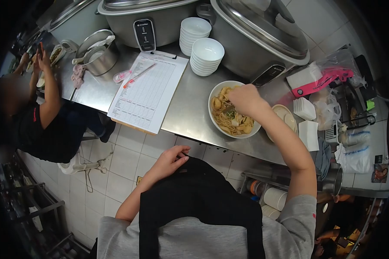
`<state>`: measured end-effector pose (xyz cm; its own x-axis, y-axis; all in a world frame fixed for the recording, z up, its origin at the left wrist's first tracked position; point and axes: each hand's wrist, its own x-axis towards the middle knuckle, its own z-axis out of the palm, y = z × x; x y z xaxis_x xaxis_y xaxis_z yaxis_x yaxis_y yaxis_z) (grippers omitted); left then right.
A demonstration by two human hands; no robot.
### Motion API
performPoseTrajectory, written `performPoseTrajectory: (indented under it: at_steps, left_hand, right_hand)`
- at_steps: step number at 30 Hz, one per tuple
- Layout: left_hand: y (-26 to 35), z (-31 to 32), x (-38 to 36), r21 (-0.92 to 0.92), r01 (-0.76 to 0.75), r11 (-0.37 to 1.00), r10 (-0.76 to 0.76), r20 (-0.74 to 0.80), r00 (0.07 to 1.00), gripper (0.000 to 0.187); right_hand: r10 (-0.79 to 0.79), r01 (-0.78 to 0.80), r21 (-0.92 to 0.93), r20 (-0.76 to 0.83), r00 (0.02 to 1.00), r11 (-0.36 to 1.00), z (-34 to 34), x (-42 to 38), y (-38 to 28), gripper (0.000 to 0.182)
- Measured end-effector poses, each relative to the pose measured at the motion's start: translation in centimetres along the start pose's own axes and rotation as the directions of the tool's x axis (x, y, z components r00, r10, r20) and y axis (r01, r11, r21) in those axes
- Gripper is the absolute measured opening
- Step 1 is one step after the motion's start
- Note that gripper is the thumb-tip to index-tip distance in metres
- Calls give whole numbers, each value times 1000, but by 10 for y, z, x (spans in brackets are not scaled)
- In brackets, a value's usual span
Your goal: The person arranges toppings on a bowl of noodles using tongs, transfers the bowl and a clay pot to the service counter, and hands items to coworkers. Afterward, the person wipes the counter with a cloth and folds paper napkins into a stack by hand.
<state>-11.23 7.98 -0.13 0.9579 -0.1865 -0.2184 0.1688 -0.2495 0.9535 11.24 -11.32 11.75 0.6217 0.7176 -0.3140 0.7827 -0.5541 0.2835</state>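
A white bowl [210, 113] of noodles with chunky brown pieces and green bits sits near the counter's front edge. My right hand [245, 100] is closed over the bowl's upper right part, knuckles up. Whatever it grips is hidden beneath the fingers. Low in front of the black apron [190, 181], my left hand [170, 162] is held away from the counter with fingers curled toward the thumb. A thin dark piece shows between them, too small to name. Just right of the bowl, partly behind my forearm, lies a round pale lid or dish [285, 115].
Two stacks of white bowls [207, 52] stand by large lidded cookers [263, 34]. A clipboard [149, 93] with a pen overhangs the counter edge. Metal pots [100, 56] are further left. White napkins [304, 108] and a pink item [322, 82] lie right. Another person [47, 116] sits left.
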Motion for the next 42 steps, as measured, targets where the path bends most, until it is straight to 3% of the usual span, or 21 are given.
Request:
performPoseTrajectory:
  at_steps: [6,9,11,14,18,22,23,25,27,30,32,36,42]
  left_hand:
    - [-6,-1,-9,-27,-3,1000,1,-67,998,35]
    - [-6,0,-11,-12,-5,1000,4,-77,997,35]
    - [-6,0,-9,-12,2,1000,-3,-62,998,35]
    - [-5,1,-5,-3,-8,1000,8,-46,999,35]
    - [-5,4,-1,10,-34,999,34,-39,999,35]
    - [-6,13,0,27,-6,1000,6,6,1000,34]
    - [-6,14,0,46,11,999,-13,32,999,34]
    - [1,19,0,57,19,998,-21,36,999,34]
    - [7,20,3,76,11,997,-15,44,999,34]
    - [10,25,1,82,36,996,-39,34,999,34]
    - [8,27,-4,87,5,996,-6,8,1000,34]
    - [-2,32,-10,60,56,997,-55,-6,998,33]
    - [5,38,-14,24,90,996,-89,-28,996,33]
  right_hand:
    - [-135,139,-34,110,985,990,4,-12,-14,8]
    - [-114,114,1,85,990,993,10,-25,-10,8]
    - [-25,31,82,-66,998,996,6,-37,3,9]
    - [113,-96,152,-110,987,984,-9,-58,32,14]
    - [349,-328,237,-51,936,915,-4,-94,63,17]
    - [412,-394,261,-16,911,881,52,-100,66,17]
    - [414,-396,264,-16,910,879,60,-99,61,17]
    - [316,-226,413,-164,935,882,73,-96,46,15]
    - [309,-209,415,-190,932,885,71,-96,38,14]
    - [291,-223,365,-144,946,904,55,-105,44,14]
    - [343,-309,404,-14,939,861,45,-112,61,16]
    - [464,-406,358,-89,882,841,53,-84,95,20]
    - [326,-372,535,182,928,759,85,-25,116,18]
